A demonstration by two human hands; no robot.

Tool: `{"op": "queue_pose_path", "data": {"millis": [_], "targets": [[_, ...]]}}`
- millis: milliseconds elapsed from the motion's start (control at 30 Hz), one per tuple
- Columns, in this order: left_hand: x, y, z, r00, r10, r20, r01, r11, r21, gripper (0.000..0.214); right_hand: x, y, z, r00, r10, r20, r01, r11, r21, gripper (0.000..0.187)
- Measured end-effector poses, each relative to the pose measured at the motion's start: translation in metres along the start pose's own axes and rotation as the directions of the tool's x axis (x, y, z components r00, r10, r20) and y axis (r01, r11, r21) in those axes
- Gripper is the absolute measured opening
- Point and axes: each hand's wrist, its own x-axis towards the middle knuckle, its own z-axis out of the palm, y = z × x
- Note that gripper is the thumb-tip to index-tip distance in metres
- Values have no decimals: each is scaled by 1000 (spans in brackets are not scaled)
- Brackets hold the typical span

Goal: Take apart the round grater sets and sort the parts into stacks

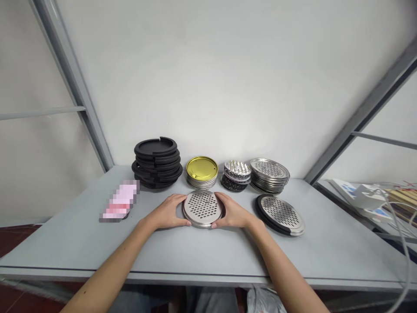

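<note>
A round metal disc with slotted holes [202, 207] lies at the middle of the table, apparently on top of another round piece whose edge shows beneath. My left hand [169, 211] grips its left rim, thumb at the near edge and fingers around the far side. On the opposite rim my right hand [233, 211] is closed the same way. To the right rests a similar slotted disc [282, 211] partly set in a black ring [265, 217]. Behind my hands stands a stack of gold-coloured round lids [202, 168].
Black rings [157, 163] are stacked at the back left. Spiked grater discs [237, 171] and slotted metal discs [269, 174] form stacks at the back right. A blurred pink object [120, 201] lies left on the table [182, 256]. White cables [402, 243] hang at the right.
</note>
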Motion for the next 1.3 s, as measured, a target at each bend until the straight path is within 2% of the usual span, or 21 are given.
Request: {"op": "queue_pose_path", "data": {"millis": [900, 1100, 1300], "targets": [[-1, 3, 3, 999, 31, 15, -32, 999, 30, 93, -1, 3, -6, 997, 78, 8, -78, 997, 14, 102], [-2, 4, 5, 1000, 5, -6, -5, 1000, 18, 85, -2, 3, -5, 996, 83, 33, -84, 996, 22, 106], [0, 11, 3, 1000, -28, 10, 27, 999, 22, 87, -3, 4, -5, 997, 68, 38, -69, 997, 21, 106]]}}
